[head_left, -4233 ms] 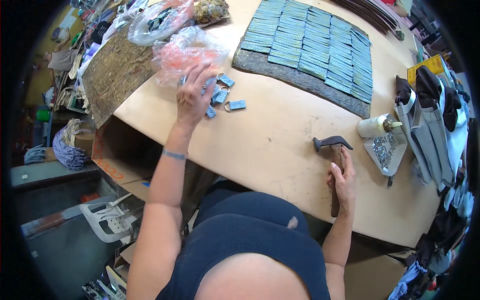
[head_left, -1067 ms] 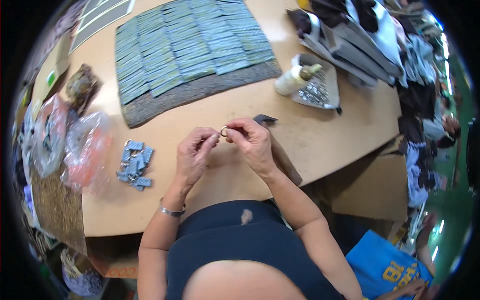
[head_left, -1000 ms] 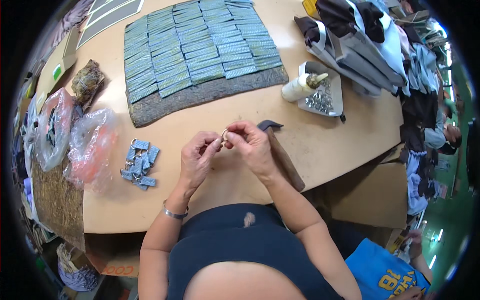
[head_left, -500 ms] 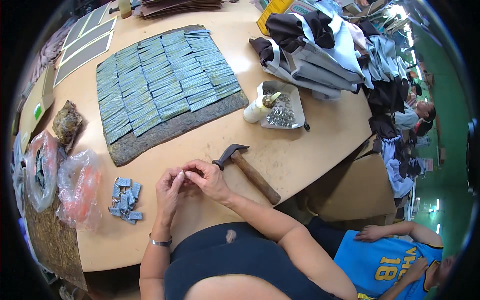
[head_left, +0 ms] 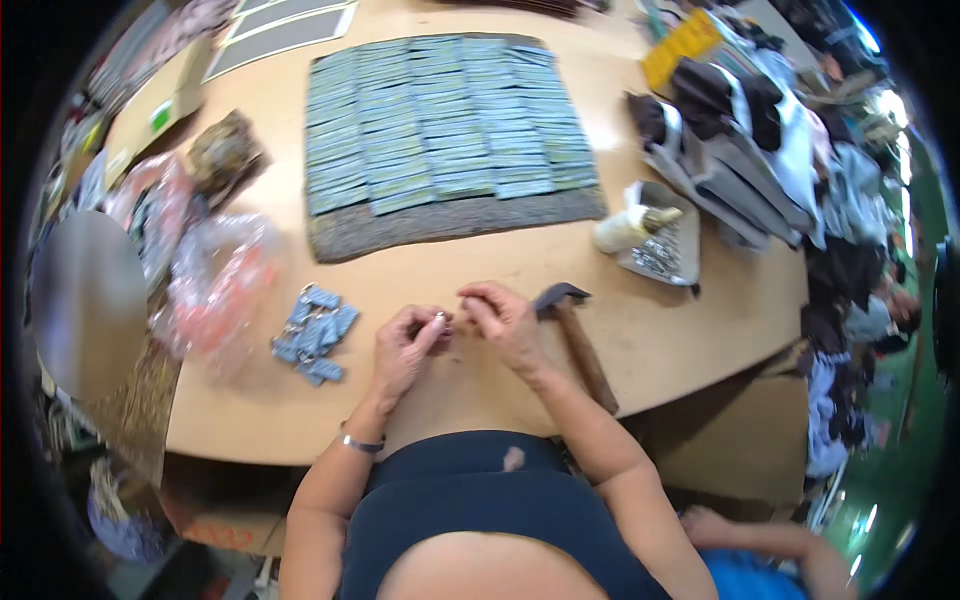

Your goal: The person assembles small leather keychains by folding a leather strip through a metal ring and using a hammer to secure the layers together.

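Centrally, left hand [head_left: 408, 348]: pinched shiny piece [head_left: 440, 317].
Right hand [head_left: 505, 328]: fingers curled, contents unclear.
Tabletop [head_left: 455, 270]: separated hands from mat edge [head_left: 450, 224].

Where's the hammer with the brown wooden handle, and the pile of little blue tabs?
Hammer with brown wooden handle [head_left: 585, 355]: head view, on the handle.
Pile of little blue tabs [head_left: 320, 333]: head view, on the pile's middle.

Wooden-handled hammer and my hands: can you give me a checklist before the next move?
1. Left hand pinching a small shiny piece: ok.
2. Right hand free of parts: cannot tell, too blurred.
3. Dark-headed hammer with brown wooden handle lying on the tan table: ok.
4. Flat blue tabs with metal rings spread singly: not ok, heaped together.
5. White tray of silver metal pieces sitting upright: ok.
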Tool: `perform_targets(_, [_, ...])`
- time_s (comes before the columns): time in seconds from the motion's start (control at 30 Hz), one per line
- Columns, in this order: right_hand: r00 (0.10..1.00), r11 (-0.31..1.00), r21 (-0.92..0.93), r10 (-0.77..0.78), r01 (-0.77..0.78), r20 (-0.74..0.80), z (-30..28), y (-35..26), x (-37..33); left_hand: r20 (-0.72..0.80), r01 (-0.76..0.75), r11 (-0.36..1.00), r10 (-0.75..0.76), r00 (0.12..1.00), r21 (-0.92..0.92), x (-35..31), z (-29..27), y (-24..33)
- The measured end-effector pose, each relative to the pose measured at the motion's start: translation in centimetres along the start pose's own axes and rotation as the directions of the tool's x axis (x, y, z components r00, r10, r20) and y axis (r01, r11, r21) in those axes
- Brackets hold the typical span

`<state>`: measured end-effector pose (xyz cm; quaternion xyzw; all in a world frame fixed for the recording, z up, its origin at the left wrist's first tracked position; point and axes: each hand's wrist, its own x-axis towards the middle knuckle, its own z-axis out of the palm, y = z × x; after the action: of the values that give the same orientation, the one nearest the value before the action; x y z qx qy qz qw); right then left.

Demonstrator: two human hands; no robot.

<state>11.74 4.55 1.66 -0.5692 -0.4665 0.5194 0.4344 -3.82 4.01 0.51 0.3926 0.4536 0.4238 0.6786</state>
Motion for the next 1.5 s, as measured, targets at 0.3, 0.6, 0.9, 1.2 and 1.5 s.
perform_targets(0.3, [0.682,0.390,-0.647,-0.674,0.655,0.284,4.3,-3.4,8.6,-0.016,-0.301,0.877,0.331,0.943,0.374,-0.7,-0.2,-1.2])
perform_targets(0.6, [0.687,0.073,-0.794,-0.552,0.604,0.472,5.6,-2.7,10.1,0.045,-0.349,0.796,0.377,0.925,0.495,-0.7,0.0,-1.0])
perform_targets(0.9, [0.620,0.100,-0.761,-0.652,0.642,0.437,5.5,-2.0,10.7,0.010,-0.384,0.806,0.426,0.905,0.451,-0.3,0.5,-1.6])
perform_targets(1.2, [0.701,0.256,-0.736,-0.598,0.627,0.389,5.5,-1.8,10.7,0.002,-0.381,0.795,0.431,0.903,0.472,-0.5,0.4,-1.3])
perform_targets(1.5, [0.706,0.191,-0.753,-0.545,0.629,0.452,5.7,-1.3,11.0,0.015,-0.396,0.777,0.447,0.895,0.489,-0.6,0.3,-1.2])
